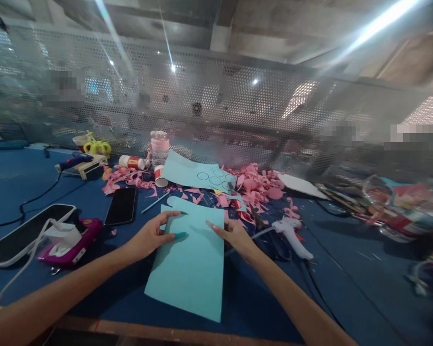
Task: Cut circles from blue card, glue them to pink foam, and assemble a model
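Note:
Both my hands hold a light blue sheet of paper or thin foam (pixel 193 269) above the near side of the blue table. My left hand (pixel 159 233) grips its left edge, with thumb and a finger lying over the front face. On the opposite edge, my right hand (pixel 236 235) pinches the sheet, thumb in front and the other fingers behind it. The sheet's top edge is uneven, with a curved notch at the left. Just beyond lies another light blue sheet (pixel 187 170) with several circles drawn on it.
Pink scraps (pixel 260 180) spread across the back. A white glue gun (pixel 292 235) with its cord lies right of my hands. Leftward are a black phone (pixel 120 206), a purple device (pixel 72 245) and a blue glue gun (pixel 75 161). A perforated metal screen (pixel 216 96) stands behind.

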Tool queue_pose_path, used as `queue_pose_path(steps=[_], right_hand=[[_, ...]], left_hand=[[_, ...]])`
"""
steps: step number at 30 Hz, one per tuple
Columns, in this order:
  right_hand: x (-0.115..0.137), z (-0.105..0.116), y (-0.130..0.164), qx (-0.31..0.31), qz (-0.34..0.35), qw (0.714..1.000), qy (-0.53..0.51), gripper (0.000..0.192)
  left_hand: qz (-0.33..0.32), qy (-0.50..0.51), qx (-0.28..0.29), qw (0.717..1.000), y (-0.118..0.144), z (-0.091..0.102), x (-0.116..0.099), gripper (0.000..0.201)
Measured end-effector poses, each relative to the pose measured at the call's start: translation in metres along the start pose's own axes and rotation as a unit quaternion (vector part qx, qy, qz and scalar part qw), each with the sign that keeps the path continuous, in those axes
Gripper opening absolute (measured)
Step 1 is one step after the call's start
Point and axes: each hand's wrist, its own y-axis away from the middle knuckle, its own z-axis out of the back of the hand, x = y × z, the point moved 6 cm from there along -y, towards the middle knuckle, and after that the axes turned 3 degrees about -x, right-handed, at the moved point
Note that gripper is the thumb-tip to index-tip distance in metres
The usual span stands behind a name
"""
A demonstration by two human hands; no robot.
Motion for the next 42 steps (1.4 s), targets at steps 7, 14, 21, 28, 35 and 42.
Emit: queue_pose_path(steps=[7, 14, 21, 28, 35, 42], right_hand=[[-0.021, -0.010, -0.009, -0.004, -0.052, 0.996, 0.070, 0.039], [0.000, 0.014, -0.023, -0.113, 0.097, 0.925, 0.349, 0.026], [-0.003, 0.028, -0.032, -0.133, 0.163, 0.772, 0.599, 0.041], [0.000, 0.023, -0.030, -0.137, 0.139, 0.762, 0.617, 0.044], [0.001, 0.042, -0.034, -0.127, 0.099, 0.813, 0.559, 0.026], [0.018, 0.071, -0.033, -0.186, 0.115, 0.840, 0.496, 0.020]], left_hand=[[-0.211, -0.396, -0.165, 0.878, 0.016, 0.005, -0.009, 0.053], [-0.151, -0.563, 0.023, 0.812, 0.014, -0.017, 0.023, 0.062], [-0.141, -0.577, 0.049, 0.803, 0.008, -0.016, 0.014, 0.071], [-0.182, -0.598, -0.016, 0.781, -0.016, -0.013, 0.005, 0.047], [-0.214, -0.610, -0.012, 0.763, -0.019, -0.013, 0.023, 0.054], [-0.203, -0.608, 0.009, 0.768, -0.021, -0.012, 0.022, 0.059]])
